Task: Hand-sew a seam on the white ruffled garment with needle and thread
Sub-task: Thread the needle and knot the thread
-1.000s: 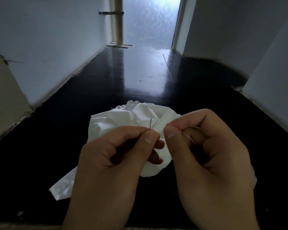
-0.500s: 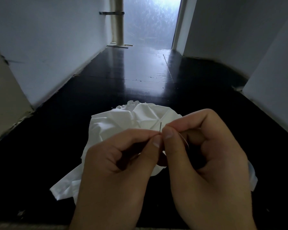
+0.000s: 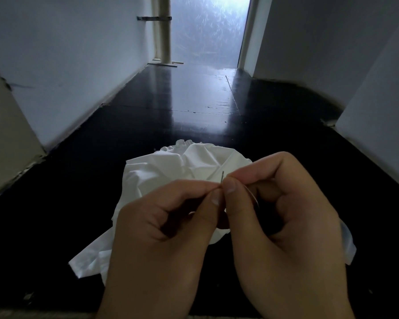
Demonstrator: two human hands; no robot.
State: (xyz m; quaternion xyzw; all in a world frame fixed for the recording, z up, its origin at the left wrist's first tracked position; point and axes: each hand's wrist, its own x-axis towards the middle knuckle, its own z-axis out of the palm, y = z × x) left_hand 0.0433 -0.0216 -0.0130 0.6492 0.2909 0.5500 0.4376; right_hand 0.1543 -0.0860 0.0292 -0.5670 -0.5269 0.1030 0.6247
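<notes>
I judge I'm threading: left hand [image 3: 161,229] pinches the needle [image 3: 221,179], right hand [image 3: 283,217] pinches the thread [image 3: 251,194] (garment [image 3: 171,171] untouched), so next needs steady aim.

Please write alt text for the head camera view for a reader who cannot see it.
Two bare hands meet at the fingertips: the left hand pinches an upright needle while the right hand holds thread beside it. Beneath them a crumpled white ruffled garment lies on a glossy black floor between pale walls.

No readable text or labels anywhere (none at all).
</notes>
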